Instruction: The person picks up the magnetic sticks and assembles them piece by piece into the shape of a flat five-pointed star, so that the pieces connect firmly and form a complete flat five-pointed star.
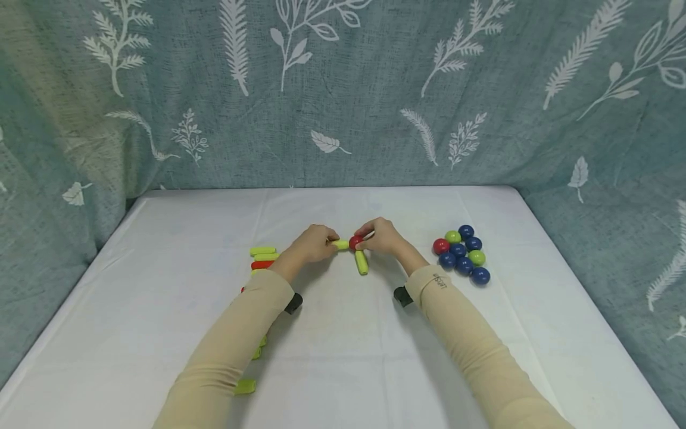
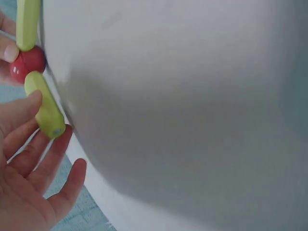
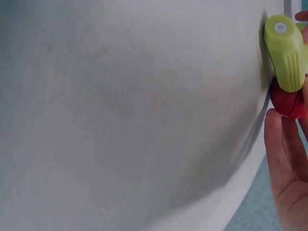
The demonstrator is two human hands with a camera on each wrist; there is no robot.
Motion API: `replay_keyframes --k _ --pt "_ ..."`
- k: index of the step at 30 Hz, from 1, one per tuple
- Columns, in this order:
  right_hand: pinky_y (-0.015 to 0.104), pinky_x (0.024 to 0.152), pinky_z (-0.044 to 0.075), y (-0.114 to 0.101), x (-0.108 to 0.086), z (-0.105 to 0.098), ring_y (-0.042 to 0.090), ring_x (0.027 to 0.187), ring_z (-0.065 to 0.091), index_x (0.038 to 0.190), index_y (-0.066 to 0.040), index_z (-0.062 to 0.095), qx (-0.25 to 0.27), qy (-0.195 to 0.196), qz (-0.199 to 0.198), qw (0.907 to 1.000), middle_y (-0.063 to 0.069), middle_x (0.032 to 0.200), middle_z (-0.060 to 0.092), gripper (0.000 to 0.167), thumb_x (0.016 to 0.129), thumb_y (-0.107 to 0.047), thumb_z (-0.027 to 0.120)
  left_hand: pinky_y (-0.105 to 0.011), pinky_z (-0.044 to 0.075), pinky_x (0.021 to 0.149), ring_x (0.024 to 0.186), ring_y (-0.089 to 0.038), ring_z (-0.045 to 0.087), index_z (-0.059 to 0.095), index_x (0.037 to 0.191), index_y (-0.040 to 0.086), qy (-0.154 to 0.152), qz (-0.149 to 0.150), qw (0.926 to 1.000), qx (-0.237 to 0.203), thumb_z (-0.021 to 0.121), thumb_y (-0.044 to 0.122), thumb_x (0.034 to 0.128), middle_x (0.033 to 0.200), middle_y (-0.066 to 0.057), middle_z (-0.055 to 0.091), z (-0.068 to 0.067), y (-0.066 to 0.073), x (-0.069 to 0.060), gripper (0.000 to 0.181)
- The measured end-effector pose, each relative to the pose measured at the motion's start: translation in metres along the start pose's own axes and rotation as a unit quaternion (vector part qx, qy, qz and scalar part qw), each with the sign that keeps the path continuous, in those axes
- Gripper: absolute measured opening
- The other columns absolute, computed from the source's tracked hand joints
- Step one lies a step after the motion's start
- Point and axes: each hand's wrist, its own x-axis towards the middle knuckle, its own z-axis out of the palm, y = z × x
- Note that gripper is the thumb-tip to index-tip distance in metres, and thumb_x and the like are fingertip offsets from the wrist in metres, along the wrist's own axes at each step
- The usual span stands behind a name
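Near the middle of the table, my right hand (image 1: 384, 236) holds a glossy red ball (image 1: 356, 242) between thumb and fingers. My left hand (image 1: 315, 242) pinches a lime-green rod (image 2: 48, 110), whose inner end meets the ball. A second lime-green rod (image 1: 361, 262) also touches the ball and points toward the front of the table. In the right wrist view, that second rod (image 3: 286, 53) has a small metallic disc at its free end, and the red ball (image 3: 284, 100) is partly covered by it and by fingers.
A cluster of blue, green and red balls (image 1: 464, 266) lies to the right of the right hand. Lime-green rods (image 1: 262, 251) and a red rod (image 1: 261, 265) lie left, partly hidden by the left arm. Another green rod (image 1: 245, 386) lies nearer the front. Patterned cloth surrounds the white table (image 1: 343, 381).
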Motion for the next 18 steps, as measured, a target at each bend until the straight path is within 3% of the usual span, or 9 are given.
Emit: replay_keyframes --k 4,8,18 --pt "0.031 0.08 0.048 -0.0013 -0.0012 -0.0012 0.025 0.1 0.056 0.108 -0.001 0.066 0.0 0.0 -0.001 1.0 0.013 0.107 0.063 0.03 0.08 -0.012 0.07 -0.037 0.041 0.094 0.111 -0.026 0.052 0.059 0.119 -0.002 0.011 0.024 0.9997 0.001 0.055 0.009 0.0905 0.117 -0.015 0.059 0.0032 0.0029 0.0008 0.03" --pt "0.031 0.08 0.048 -0.0009 -0.0025 -0.0021 0.024 0.099 0.057 0.108 0.0 0.066 0.002 0.003 -0.005 1.0 0.014 0.106 0.063 0.031 0.08 -0.013 0.071 -0.037 0.041 0.094 0.111 -0.025 0.052 0.057 0.122 0.002 0.015 0.018 0.9997 0.011 0.056 0.009 0.0901 0.117 -0.013 0.059 0.0044 0.0046 0.0008 0.032" --pt "0.028 0.078 0.049 0.0027 -0.006 -0.0043 0.022 0.097 0.057 0.109 -0.001 0.065 0.027 -0.019 -0.002 0.9995 0.012 0.107 0.063 0.034 0.08 -0.016 0.071 -0.037 0.047 0.082 0.089 -0.021 0.056 0.043 0.137 0.011 -0.011 0.022 0.9996 0.016 0.055 0.011 0.0884 0.11 -0.012 0.06 0.0012 0.0048 -0.0081 0.05"
